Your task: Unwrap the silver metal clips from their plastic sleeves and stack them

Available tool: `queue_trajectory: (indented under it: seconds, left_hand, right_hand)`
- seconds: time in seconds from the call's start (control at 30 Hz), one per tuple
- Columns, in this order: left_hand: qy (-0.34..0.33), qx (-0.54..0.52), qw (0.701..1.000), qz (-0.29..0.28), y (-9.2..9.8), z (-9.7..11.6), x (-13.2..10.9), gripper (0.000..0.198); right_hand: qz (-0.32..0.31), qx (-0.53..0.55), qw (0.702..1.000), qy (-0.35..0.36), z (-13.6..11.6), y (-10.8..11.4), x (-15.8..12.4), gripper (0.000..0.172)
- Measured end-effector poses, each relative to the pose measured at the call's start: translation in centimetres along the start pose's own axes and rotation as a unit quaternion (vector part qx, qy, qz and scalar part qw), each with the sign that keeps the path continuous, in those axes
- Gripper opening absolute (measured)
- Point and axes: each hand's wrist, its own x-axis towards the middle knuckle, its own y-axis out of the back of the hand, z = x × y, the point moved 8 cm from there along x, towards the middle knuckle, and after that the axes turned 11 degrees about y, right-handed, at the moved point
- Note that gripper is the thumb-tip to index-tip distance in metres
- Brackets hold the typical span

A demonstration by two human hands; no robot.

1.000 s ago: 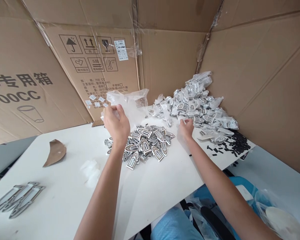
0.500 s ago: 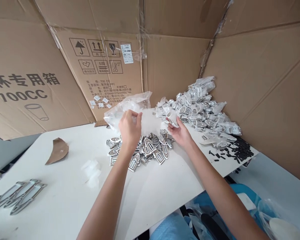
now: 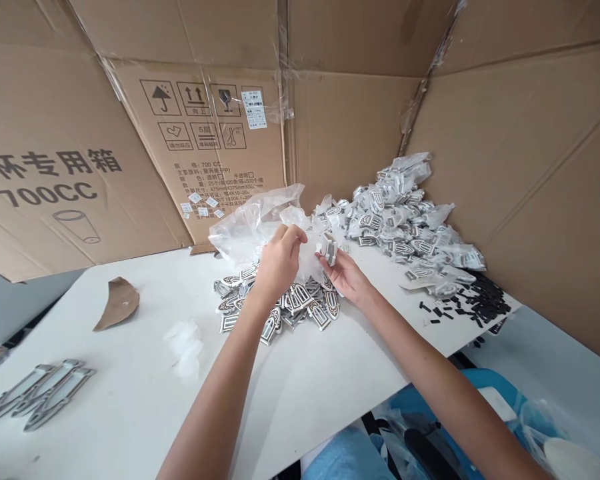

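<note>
My left hand [image 3: 281,261] is closed in a pinch at the edge of a thin translucent plastic bag [image 3: 308,261]. Close to its right, my right hand [image 3: 349,275] holds a small silver metal fitting [image 3: 329,249] upright between thumb and fingers. Below both hands lies a heap of arched silver fittings [image 3: 300,298] with dark patterns, partly covered by my left wrist. A larger clear plastic bag [image 3: 253,213] stands crumpled behind my left hand.
Bagged fittings [image 3: 400,227] are piled at the back right, beside small black pieces [image 3: 480,300]. Cardboard walls [image 3: 350,127] enclose the table [image 3: 290,393]. At left are a cardboard scrap [image 3: 117,303], long metal handles [image 3: 50,393] and white plastic film [image 3: 185,347]. A blue bin [image 3: 495,383] stands below.
My left hand has moved right, and my right hand has shifted slightly left and down, bringing them closer together. The metal fitting now stands more upright in my right fingers.
</note>
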Motion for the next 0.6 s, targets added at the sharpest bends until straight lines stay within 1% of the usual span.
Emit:
queue_trajectory:
  seconds: [0.1, 0.2, 0.23, 0.3, 0.33, 0.37, 0.5, 0.6]
  left_hand:
    - [-0.025, 0.014, 0.998, -0.060, -1.7, 0.0, -0.3, 0.027]
    - [-0.021, 0.023, 0.996, -0.089, -2.8, -0.2, -0.5, 0.028]
    - [-0.017, 0.020, 0.995, -0.095, -3.0, -0.2, -0.5, 0.025]
    - [-0.017, 0.010, 0.994, -0.105, -3.3, -0.1, -0.7, 0.013]
    - [-0.018, 0.006, 0.994, -0.109, -3.4, -0.1, -0.8, 0.008]
    - [-0.020, 0.005, 0.994, -0.111, -3.4, 0.0, -0.8, 0.009]
    - [-0.007, 0.010, 0.995, -0.098, -3.4, -0.2, -0.7, 0.021]
    - [0.015, 0.010, 0.997, -0.077, -3.2, -0.7, -0.4, 0.032]
  right_hand:
    - [0.017, -0.029, 0.999, -0.002, 0.8, 0.4, 0.0, 0.030]
    - [0.033, -0.062, 0.997, -0.011, 1.5, 0.8, -0.1, 0.030]
    - [0.033, -0.069, 0.997, -0.015, 1.6, 0.8, -0.2, 0.031]
    - [0.027, -0.082, 0.996, -0.015, 1.7, 0.6, -0.4, 0.033]
    - [0.022, -0.092, 0.995, -0.010, 1.6, 0.5, -0.5, 0.035]
    - [0.015, -0.105, 0.994, -0.002, 1.5, 0.3, -0.7, 0.036]
    - [-0.008, -0.156, 0.987, 0.030, 0.9, -0.4, -1.1, 0.038]
    - [-0.028, -0.160, 0.985, 0.050, 0.3, -1.1, -1.3, 0.038]
